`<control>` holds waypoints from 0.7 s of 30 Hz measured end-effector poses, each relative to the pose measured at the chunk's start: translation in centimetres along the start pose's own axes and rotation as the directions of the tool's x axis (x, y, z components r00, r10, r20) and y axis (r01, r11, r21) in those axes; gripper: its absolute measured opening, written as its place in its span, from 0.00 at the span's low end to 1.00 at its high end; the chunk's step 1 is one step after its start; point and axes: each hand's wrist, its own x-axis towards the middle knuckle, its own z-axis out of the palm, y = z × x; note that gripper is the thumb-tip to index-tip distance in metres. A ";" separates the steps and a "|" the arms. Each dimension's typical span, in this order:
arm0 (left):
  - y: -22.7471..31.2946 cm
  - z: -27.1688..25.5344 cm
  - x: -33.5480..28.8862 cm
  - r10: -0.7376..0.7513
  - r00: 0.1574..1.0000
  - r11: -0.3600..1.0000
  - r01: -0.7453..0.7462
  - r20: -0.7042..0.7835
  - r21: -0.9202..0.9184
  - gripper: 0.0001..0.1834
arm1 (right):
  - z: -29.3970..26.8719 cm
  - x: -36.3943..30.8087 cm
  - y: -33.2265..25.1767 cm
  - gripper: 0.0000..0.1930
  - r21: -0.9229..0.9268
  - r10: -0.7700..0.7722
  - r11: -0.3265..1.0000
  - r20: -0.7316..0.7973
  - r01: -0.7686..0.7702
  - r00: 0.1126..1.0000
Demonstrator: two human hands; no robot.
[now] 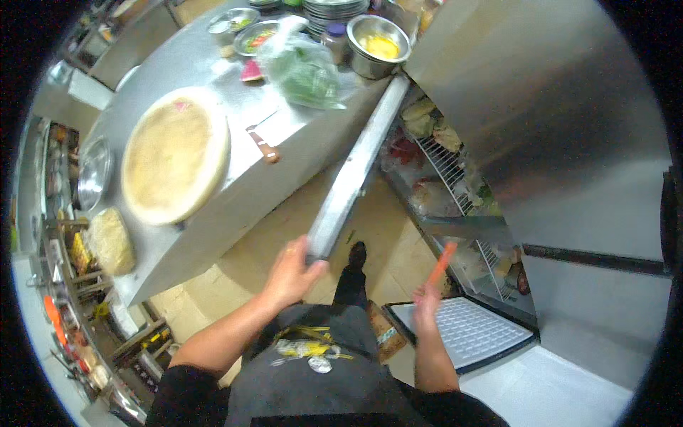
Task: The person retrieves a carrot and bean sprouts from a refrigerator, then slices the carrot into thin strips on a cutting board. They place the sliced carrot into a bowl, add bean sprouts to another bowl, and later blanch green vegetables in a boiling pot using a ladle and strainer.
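Observation:
My left hand [290, 274] is closed around the near end of a long steel fridge door [356, 167], seen along its top edge and swung out from the cabinet. In my right hand [427, 299] is an orange carrot [442, 261], held by its lower end and pointing up and away. The carrot is beside the fridge's wire shelves [447, 167], where bagged produce [421, 117] lies. Below my right hand a second, lower door with a white ribbed inner panel [473, 327] also stands swung out.
A steel table at left holds a round chopping board [176, 155], a brown-handled knife [265, 146], a plastic bag of greens [302, 71], a steel bowl with yellow contents [378, 46] and stacked plates [334, 11]. A cardboard box [388, 338] sits on the floor near my legs.

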 end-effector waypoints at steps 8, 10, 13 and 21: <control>-2.3 -3.6 -8.5 0.281 0.800 0.917 -0.387 0.530 0.098 0.24 | -12.1 -25.0 -10.5 0.25 -0.719 -0.694 0.670 -0.515 0.187 0.504; -5.4 -4.8 -9.2 0.322 0.878 0.886 -0.412 0.354 0.215 0.22 | -13.5 -24.6 -9.7 0.24 -0.646 -0.627 0.751 -0.634 0.135 0.454; -9.6 -6.9 -10.0 0.156 0.964 0.927 -0.219 0.216 0.304 0.22 | -13.8 -23.2 -9.7 0.23 -0.603 -0.598 0.786 -0.682 0.139 0.421; -18.3 -8.4 -15.3 -0.121 0.981 0.946 0.161 -0.152 0.282 0.20 | -13.7 -19.1 -12.1 0.20 -0.604 -0.618 0.774 -0.655 0.190 0.435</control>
